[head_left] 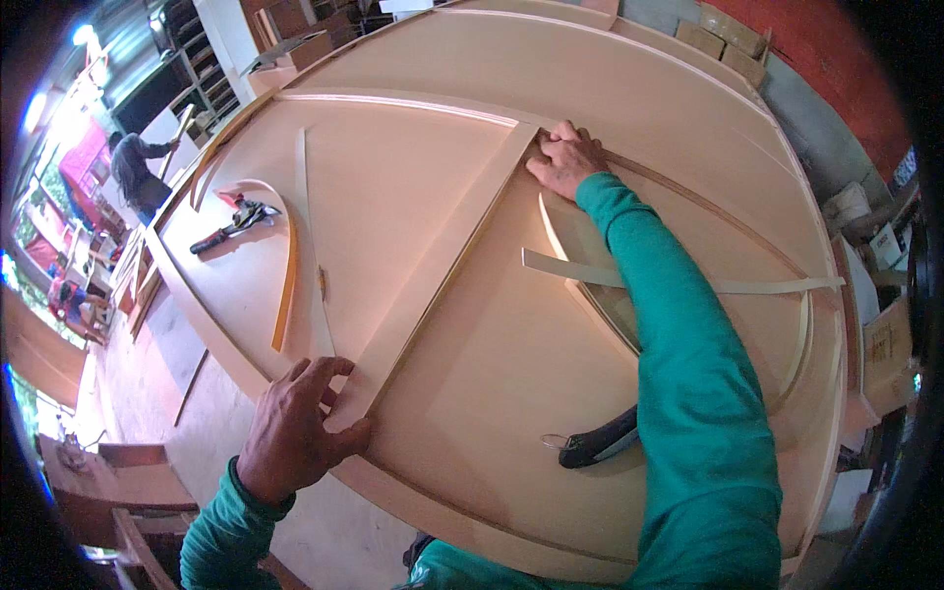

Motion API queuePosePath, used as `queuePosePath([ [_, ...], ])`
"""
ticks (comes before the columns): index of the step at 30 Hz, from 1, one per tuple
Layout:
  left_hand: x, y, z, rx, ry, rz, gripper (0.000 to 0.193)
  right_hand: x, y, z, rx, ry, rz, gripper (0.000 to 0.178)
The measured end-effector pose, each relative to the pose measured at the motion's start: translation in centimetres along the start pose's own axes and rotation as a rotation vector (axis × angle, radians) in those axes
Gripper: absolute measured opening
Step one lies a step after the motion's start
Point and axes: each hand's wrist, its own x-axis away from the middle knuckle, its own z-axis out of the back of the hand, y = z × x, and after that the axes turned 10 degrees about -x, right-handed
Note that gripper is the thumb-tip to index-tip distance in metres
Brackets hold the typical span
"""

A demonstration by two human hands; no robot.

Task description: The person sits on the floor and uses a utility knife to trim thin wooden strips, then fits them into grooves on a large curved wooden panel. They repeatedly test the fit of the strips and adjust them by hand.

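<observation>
One diagonal slat, two black-handled tools, two co-workers

Free room between pale strip and crossbar; pliers obstruct left, black handle right.

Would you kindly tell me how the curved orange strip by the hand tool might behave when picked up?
The strip is probably flexible, since it bends smoothly around the tool. Its thinness suggests little weight. It may tip, apparently standing on edge.

teal-grn top, same-col. long creased slvs w/ snug cuffs
</observation>
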Motion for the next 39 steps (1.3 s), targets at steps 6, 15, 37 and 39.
queuePosePath([
  [6, 0.0, 0.6, -0.2, -0.021, 0.022, 0.014, 0.055, 0.3, -1.5, 1.1, 0.095, -0.077, -0.036, 0.060],
  [15, 0.4, 0.2, -0.7, -0.044, 0.048, 0.016, 0.048, -0.6, -1.1, 1.7, -0.034, -0.196, -0.076, 0.094],
  [37, 0.1, -0.6, 0.0, -0.222, 0.045, -0.039, 0.041, -4.1, 2.4, -1.4, 0.288, -0.243, 0.121, 0.110],
  [39, -1.6, -0.4, 0.9, -0.289, -0.112, 0.008, 0.043, -4.2, 2.5, -1.4, 0.294, -0.162, 0.111, 0.114],
])
